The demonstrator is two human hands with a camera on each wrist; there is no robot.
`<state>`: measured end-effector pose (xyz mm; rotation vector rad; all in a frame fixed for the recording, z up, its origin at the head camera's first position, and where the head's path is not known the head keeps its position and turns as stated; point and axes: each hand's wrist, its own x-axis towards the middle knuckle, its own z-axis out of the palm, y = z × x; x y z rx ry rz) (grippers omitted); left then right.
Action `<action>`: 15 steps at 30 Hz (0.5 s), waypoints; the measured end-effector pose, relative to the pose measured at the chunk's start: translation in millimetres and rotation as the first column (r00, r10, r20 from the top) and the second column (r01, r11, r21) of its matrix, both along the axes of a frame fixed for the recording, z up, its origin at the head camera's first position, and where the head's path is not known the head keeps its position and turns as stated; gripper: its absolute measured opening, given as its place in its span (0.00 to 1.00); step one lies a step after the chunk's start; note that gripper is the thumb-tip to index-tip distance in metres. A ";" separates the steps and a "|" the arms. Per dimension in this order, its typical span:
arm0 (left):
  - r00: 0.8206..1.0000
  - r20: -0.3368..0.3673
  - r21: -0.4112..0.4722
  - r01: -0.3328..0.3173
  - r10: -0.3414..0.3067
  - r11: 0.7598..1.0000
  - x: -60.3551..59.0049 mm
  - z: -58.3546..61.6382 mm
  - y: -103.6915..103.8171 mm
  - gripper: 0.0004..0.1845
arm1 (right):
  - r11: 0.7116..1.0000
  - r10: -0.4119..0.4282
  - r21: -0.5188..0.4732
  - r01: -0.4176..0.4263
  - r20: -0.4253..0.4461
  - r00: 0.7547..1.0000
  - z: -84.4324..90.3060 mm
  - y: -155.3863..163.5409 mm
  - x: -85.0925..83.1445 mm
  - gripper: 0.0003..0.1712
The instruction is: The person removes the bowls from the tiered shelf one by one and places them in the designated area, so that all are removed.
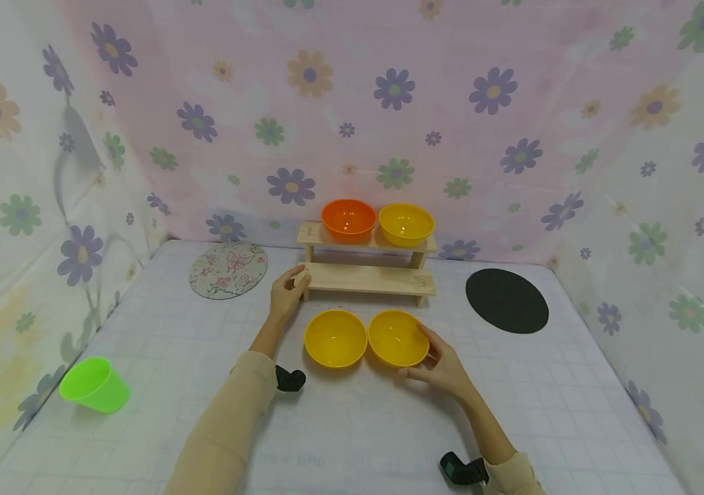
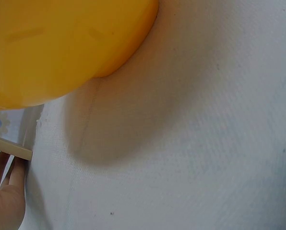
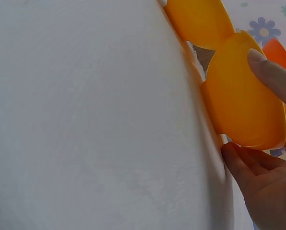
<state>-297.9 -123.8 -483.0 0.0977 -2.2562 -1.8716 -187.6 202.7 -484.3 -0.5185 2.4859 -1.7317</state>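
Here's the right hand (image 1: 441, 368), thumb and fingers curved round the right-hand yellow bowl (image 1: 395, 337), which stands on the white table cover (image 1: 352, 440) just left of that hand, the nearer of the two. It's round, no long axis to follow, and on its other side the left-hand yellow bowl (image 1: 335, 338) sits right up against it. Over to the left hand (image 1: 287, 294), fingers and thumb gripping the left end of the wooden stand's (image 1: 364, 278) lower plank, behind both bowls. Smooth, glossy, plastic-looking curves here, against pale, straight-edged timber!
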 end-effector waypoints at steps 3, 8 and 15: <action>1.000 -0.002 0.005 -0.003 0.003 1.000 -0.1 -0.4 0.5 0.22 | 1.000 0.002 0.028 -0.001 -0.010 1.000 1.0 0.2 -1.1 0.52; 1.000 0.003 0.001 -0.012 0.012 1.000 0.0 0.0 1.4 0.22 | 0.998 0.013 0.068 -0.012 -0.015 1.000 6.7 0.9 -5.3 0.53; 1.000 0.001 0.009 -0.015 0.015 1.000 -0.1 0.2 1.7 0.22 | 0.998 -0.054 0.042 0.056 -0.042 0.998 23.8 5.4 -22.2 0.52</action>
